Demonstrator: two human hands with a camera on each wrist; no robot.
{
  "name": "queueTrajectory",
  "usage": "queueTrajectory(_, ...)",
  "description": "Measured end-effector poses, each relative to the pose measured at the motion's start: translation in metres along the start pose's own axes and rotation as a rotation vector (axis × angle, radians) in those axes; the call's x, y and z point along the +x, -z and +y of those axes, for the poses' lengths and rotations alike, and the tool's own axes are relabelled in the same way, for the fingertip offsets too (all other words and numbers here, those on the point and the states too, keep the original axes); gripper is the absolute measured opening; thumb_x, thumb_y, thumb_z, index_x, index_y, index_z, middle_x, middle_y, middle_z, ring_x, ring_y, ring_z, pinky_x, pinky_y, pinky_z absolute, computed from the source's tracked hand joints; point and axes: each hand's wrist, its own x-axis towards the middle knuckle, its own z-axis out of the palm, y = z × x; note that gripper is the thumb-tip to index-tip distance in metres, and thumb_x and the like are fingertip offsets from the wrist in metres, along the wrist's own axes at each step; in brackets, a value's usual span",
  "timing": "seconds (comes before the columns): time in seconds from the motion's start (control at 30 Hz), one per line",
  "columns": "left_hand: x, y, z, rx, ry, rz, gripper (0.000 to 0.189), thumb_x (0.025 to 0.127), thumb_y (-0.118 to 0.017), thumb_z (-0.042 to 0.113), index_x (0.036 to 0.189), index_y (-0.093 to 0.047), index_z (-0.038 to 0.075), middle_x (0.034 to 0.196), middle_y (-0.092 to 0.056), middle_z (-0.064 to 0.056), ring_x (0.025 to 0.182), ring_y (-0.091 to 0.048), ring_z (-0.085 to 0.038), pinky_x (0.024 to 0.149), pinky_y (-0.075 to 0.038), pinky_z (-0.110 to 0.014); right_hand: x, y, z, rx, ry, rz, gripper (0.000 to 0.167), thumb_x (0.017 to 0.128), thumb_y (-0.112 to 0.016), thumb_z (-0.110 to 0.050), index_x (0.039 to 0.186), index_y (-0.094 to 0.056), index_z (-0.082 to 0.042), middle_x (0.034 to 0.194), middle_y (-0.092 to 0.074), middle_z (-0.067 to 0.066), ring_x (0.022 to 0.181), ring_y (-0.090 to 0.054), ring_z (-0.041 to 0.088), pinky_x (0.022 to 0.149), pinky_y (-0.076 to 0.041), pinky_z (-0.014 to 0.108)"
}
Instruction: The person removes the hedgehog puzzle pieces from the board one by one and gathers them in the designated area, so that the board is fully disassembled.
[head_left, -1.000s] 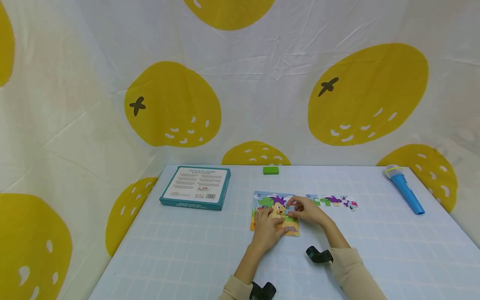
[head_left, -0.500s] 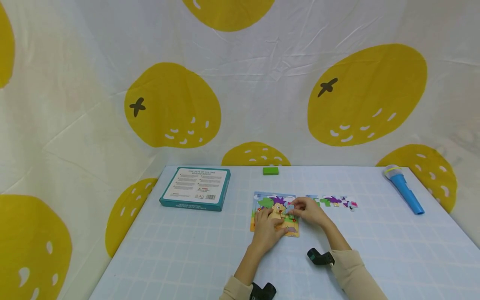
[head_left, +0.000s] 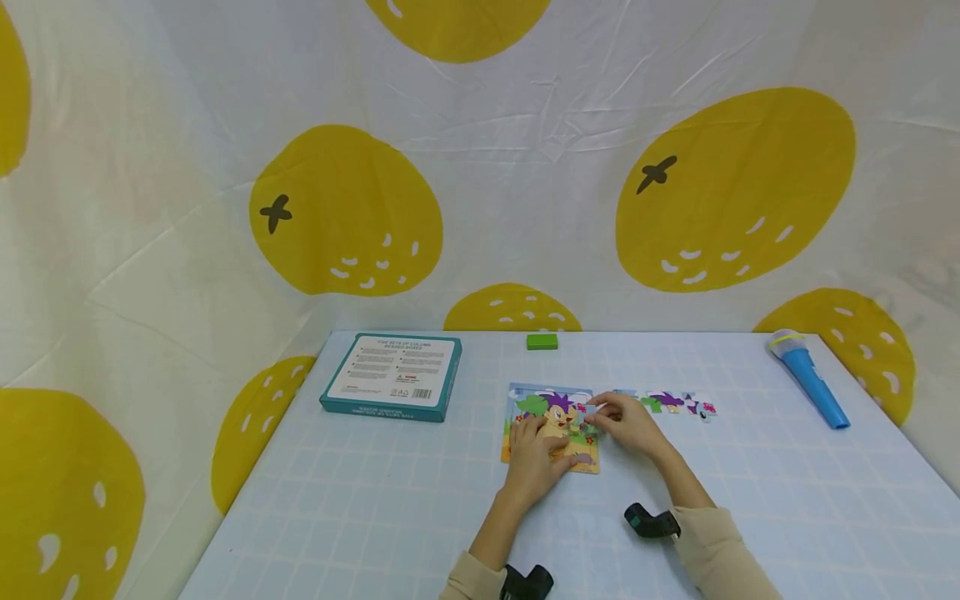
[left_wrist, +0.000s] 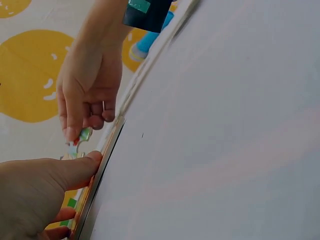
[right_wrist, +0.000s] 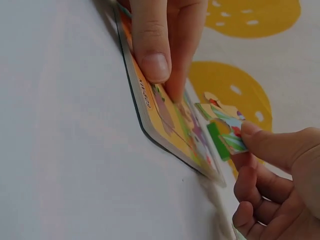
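Observation:
A jigsaw board (head_left: 587, 467) with a purple-haired cartoon hedgehog picture lies mid-table. My left hand (head_left: 531, 458) rests on its lower left part, fingers spread, thumb near the lower right. Just over the board's right edge, my right hand (head_left: 632, 423) pinches a puzzle piece (right_wrist: 231, 132) between thumb and index finger. In the right wrist view that piece is tilted and raised off the board, with green, blue and red print; its other fingers curl loosely. The left wrist view also shows the held piece (left_wrist: 84, 136) close above my left thumb.
Several loose puzzle pieces (head_left: 667, 402) lie in a row right of the board. A teal-edged box (head_left: 393, 375) lies at the back left. A green block (head_left: 542, 342) sits near the back edge, and a blue toy microphone (head_left: 813, 383) lies far right.
My right hand has moved slightly right, away from the board's middle, with the piece between its fingers. My left hand stays in place on the board.

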Motion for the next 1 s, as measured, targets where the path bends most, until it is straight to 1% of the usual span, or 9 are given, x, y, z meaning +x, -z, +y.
queueTrajectory(0.07,0.0,-0.001,0.0,0.001,0.004,-0.003,0.032,0.08,-0.073,0.04,0.103,-0.075,0.018,0.127,-0.054,-0.013,0.125,-0.041,-0.034,0.106,-0.026,-0.058,-0.005,0.005,0.003,-0.003,0.021,0.014,0.026,0.087,-0.067,-0.013,0.105,-0.064,0.006,0.074,-0.065,0.005,0.063,-0.056,0.01,0.056,-0.045,0.022)
queueTrajectory(0.2,-0.001,-0.001,0.0,-0.002,0.018,-0.007,0.033,0.079,-0.073,0.04,0.103,-0.075,0.018,0.128,-0.054,-0.012,0.125,-0.04,-0.033,0.107,-0.025,-0.057,-0.016,0.019,0.009,-0.017,0.035,0.046,0.025,0.088,-0.066,-0.01,0.106,-0.064,0.007,0.074,-0.065,0.007,0.062,-0.057,0.011,0.054,-0.045,0.022)
queueTrajectory(0.37,-0.001,-0.001,0.0,-0.017,0.031,-0.008,0.034,0.079,-0.073,0.041,0.104,-0.075,0.018,0.128,-0.053,-0.011,0.126,-0.04,-0.032,0.108,-0.024,-0.056,-0.034,0.042,0.018,-0.061,0.02,0.092,0.027,0.086,-0.067,-0.01,0.107,-0.064,0.007,0.077,-0.066,0.005,0.065,-0.056,0.007,0.055,-0.046,0.022)
queueTrajectory(0.47,-0.001,-0.002,0.0,-0.018,0.033,-0.01,0.033,0.079,-0.073,0.04,0.103,-0.075,0.018,0.127,-0.054,-0.011,0.125,-0.041,-0.032,0.108,-0.024,-0.057,-0.045,0.057,0.025,-0.087,-0.004,0.111,0.028,0.086,-0.068,-0.011,0.108,-0.064,0.007,0.078,-0.065,0.005,0.065,-0.054,0.004,0.056,-0.045,0.022)
queueTrajectory(0.6,-0.001,-0.002,0.0,-0.016,0.048,-0.022,0.034,0.079,-0.072,0.042,0.104,-0.074,0.018,0.128,-0.053,-0.011,0.126,-0.04,-0.032,0.109,-0.023,-0.056,-0.061,0.077,0.033,-0.121,-0.078,0.131,0.031,0.088,-0.065,-0.013,0.113,-0.061,0.006,0.08,-0.067,0.008,0.065,-0.052,0.003,0.057,-0.044,0.02)
queueTrajectory(0.73,-0.001,-0.002,0.001,-0.014,0.048,-0.016,0.035,0.079,-0.072,0.043,0.104,-0.075,0.019,0.128,-0.053,-0.01,0.126,-0.039,-0.032,0.108,-0.023,-0.056,-0.077,0.095,0.04,-0.152,-0.154,0.149,0.033,0.092,-0.061,-0.015,0.117,-0.059,0.006,0.084,-0.068,0.013,0.068,-0.052,0.005,0.059,-0.044,0.02)
queueTrajectory(0.87,-0.001,-0.002,0.0,-0.026,0.04,-0.012,0.034,0.08,-0.072,0.042,0.104,-0.075,0.018,0.128,-0.053,-0.011,0.126,-0.039,-0.032,0.108,-0.023,-0.057,-0.091,0.112,0.052,-0.201,-0.22,0.152,0.04,0.093,-0.06,-0.024,0.118,-0.058,0.006,0.088,-0.069,0.015,0.07,-0.051,0.001,0.061,-0.045,0.018)
queueTrajectory(1.0,0.0,-0.001,0.001,-0.023,0.035,-0.01,0.033,0.079,-0.073,0.041,0.103,-0.075,0.018,0.128,-0.053,-0.011,0.125,-0.04,-0.032,0.108,-0.024,-0.057,-0.099,0.125,0.064,-0.239,-0.255,0.16,0.042,0.093,-0.059,-0.028,0.118,-0.058,0.006,0.088,-0.07,0.015,0.07,-0.049,-0.005,0.06,-0.043,0.017)
